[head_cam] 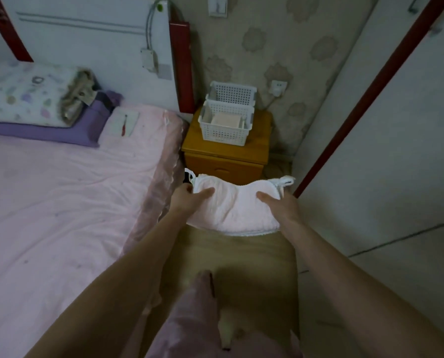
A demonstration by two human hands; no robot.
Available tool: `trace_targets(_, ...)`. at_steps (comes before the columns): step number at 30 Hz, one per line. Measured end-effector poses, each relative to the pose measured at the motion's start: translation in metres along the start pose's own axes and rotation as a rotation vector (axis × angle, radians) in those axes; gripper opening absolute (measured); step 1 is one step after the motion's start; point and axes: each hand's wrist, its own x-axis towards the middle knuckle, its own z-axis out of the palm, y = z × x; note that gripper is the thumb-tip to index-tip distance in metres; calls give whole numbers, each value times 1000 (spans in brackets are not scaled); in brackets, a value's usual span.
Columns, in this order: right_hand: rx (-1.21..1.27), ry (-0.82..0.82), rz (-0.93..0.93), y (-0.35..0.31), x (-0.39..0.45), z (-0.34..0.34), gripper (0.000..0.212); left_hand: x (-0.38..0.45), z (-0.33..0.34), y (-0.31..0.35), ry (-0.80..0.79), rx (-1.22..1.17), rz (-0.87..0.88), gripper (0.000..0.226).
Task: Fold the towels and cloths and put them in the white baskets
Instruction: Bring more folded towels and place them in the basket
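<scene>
left hand point(187, 200) grips left end of folded towel point(231, 208), thumb on top | right hand point(280, 205) grips right end | towel held in air before nightstand point(226, 156), short of baskets point(226, 122) | risk: sagging middle, fold could slip open on release

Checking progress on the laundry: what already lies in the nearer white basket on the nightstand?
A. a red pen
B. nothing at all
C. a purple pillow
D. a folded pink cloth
D: a folded pink cloth lies inside the nearer white basket.
</scene>
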Motion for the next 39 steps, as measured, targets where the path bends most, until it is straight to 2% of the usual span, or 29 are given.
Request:
trace_targets(2,-22,13,-7,-29,46,11,79,48,-2,23,1,-8,-6,56)
trace_targets(7,122,-20,52,-97,161,44,72,170,-14,78,4,-36,-15,74)
trace_targets(10,183,-40,76,-145,219,56,70,241,-28,120,-13,-56,7,73)
trace_targets(16,207,-63,99,-220,326,71,52,366,-39,194,-27,-46,27,49)
trace_targets(25,85,9,65,-306,529,94,54,557,-10,285,16,54,29,45)
trace_targets(29,-23,71,35,-321,609,110,57,637,16,300,-16,56,11,47)
trace_targets(32,-160,46,20,-317,657,128,56,687,43,294,-29,96,0,51)
trace_targets(39,-201,69,30,-278,743,181,67,778,106,254,-16,150,20,57)
